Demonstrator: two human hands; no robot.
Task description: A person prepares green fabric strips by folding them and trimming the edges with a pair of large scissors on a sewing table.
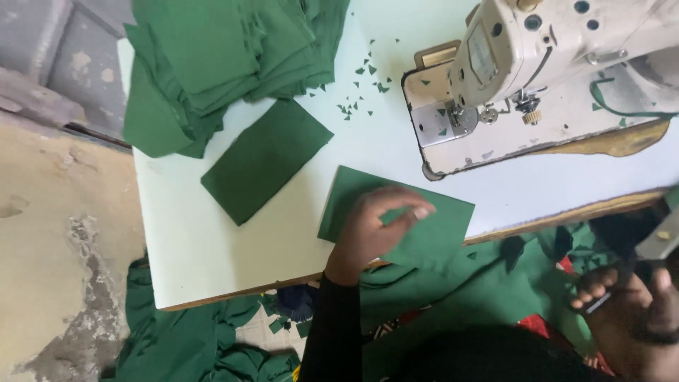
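The left hand (pixel 378 230) lay on a green fabric piece (pixel 424 219) at the near edge of the white table (pixel 212 247), thumb and forefinger curled as if pinching its top edge — the other fingers loosely bent against the cloth. That piece lay flat, its lower part just overhanging the table's edge. The right hand (pixel 629 311), low at the right, was closed around what looked like scissors (pixel 654 247), though blur kept the grip from reading clearly.

Just to the left, apart from the held piece, lay a second cut rectangle (pixel 265 159), flat and alone. Beyond it a thick stack of green pieces (pixel 219 56) filled the far corner, and small green clippings (pixel 361 85) were scattered before the sewing machine (pixel 537 71). More green cloth (pixel 488 283) hung below the table — so, judging by this, many pieces were already cut and stacked, with cloth still left to work.
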